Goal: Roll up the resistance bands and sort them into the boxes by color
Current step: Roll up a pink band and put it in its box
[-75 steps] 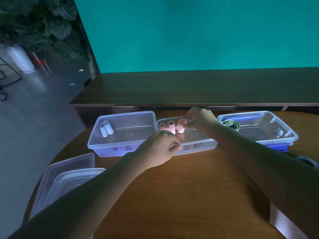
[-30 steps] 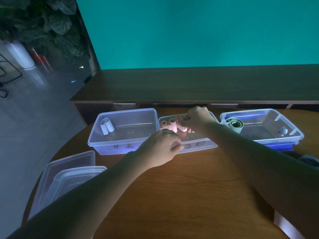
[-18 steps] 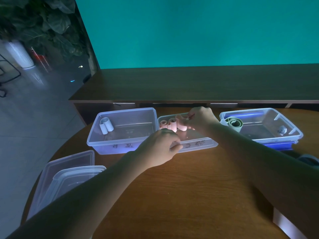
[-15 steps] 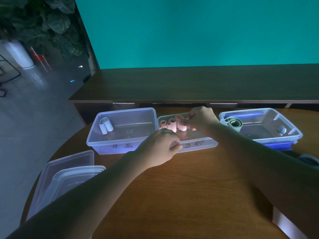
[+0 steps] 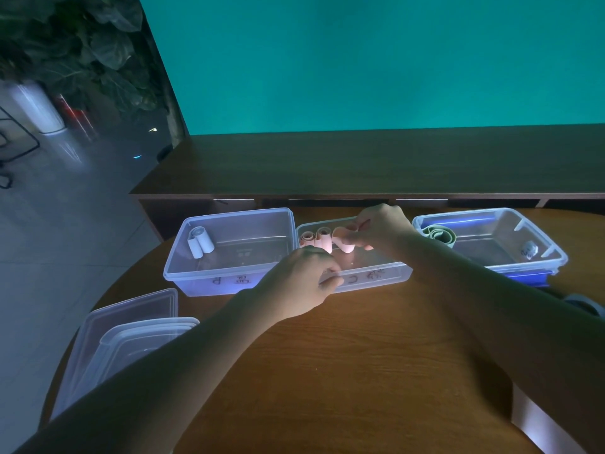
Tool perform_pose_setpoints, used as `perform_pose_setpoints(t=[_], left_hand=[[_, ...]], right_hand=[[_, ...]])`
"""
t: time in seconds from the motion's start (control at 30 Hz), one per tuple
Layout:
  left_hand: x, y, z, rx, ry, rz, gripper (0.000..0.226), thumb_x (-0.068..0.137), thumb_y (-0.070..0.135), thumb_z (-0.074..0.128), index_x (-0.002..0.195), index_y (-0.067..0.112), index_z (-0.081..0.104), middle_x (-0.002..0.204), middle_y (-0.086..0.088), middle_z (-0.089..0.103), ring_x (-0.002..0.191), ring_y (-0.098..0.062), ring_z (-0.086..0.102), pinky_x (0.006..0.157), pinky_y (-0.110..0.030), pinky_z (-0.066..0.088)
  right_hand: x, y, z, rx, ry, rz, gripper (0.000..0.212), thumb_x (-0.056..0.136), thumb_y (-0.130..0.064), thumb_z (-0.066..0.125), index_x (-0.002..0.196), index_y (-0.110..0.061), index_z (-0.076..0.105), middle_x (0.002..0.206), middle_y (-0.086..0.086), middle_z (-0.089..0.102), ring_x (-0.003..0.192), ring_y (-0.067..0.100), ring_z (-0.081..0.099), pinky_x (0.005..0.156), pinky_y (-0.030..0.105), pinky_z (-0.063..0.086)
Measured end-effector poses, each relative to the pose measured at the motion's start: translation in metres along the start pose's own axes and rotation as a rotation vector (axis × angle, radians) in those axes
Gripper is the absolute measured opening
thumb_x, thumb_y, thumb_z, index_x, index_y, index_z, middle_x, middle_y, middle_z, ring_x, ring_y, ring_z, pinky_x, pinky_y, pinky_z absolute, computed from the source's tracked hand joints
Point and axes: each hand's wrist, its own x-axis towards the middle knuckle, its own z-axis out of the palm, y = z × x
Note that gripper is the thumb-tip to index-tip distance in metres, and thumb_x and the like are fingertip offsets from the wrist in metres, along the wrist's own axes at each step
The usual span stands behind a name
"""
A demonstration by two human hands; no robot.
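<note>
The round wooden worktop (image 5: 376, 348) carries three clear boxes in a row at its far side, with a stack of lids (image 5: 131, 326) near my left elbow. The left box (image 5: 229, 283) holds one pale rolled band (image 5: 200, 245); the right box (image 5: 543, 257) holds a green roll (image 5: 438, 232) in its near-left corner and a small whitish thing I cannot identify. The middle box (image 5: 376, 276) is where I am working: my left hand (image 5: 299, 288) curls its grip over the near rim to steady it, while my right hand (image 5: 381, 229) reaches inside, its grip pinched on a pink roll (image 5: 343, 245) held low, just beside two pink rolls (image 5: 316, 239) standing at the back-left. I judge this the placing step for pink. Next I need to set the roll down snug against its neighbours and open my fingers gently, since a loose roll may spring apart once let go.
</note>
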Motion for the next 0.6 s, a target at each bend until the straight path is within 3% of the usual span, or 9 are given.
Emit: perform_pose_setpoints(t=[0.17, 0.37, 0.6], left_hand=[[-0.0003, -0.0016, 0.0007, 0.010, -0.002, 0.000, 0.021, 0.097, 0.033, 0.065, 0.110, 0.020, 0.075, 0.107, 0.007, 0.073, 0.096, -0.004, 0.062, 0.086, -0.019, 0.046], [0.0001, -0.0018, 0.0017, 0.017, 0.001, 0.001, 0.022, 0.097, 0.033, 0.064, 0.111, 0.021, 0.075, 0.107, 0.008, 0.073, 0.096, -0.004, 0.062, 0.084, -0.017, 0.045], [0.0006, -0.0014, 0.0010, 0.012, -0.011, 0.000, 0.021, 0.097, 0.032, 0.063, 0.111, 0.021, 0.075, 0.107, 0.007, 0.073, 0.094, -0.003, 0.062, 0.084, -0.016, 0.045]], right_hand=[[-0.0006, 0.0015, -0.0002, -0.015, 0.001, 0.008, 0.034, 0.077, -0.040, 0.085, 0.097, -0.013, 0.076, 0.081, 0.002, 0.073, 0.081, 0.019, 0.071, 0.074, 0.032, 0.060], [-0.0024, 0.0021, -0.0028, -0.001, 0.003, 0.018, 0.039, 0.075, -0.036, 0.088, 0.101, -0.009, 0.074, 0.095, 0.006, 0.073, 0.088, 0.022, 0.070, 0.085, 0.038, 0.060], [-0.0001, 0.0014, -0.0034, -0.043, -0.026, 0.030, 0.033, 0.076, -0.036, 0.087, 0.095, -0.012, 0.076, 0.089, 0.003, 0.073, 0.084, 0.020, 0.070, 0.080, 0.035, 0.060]])
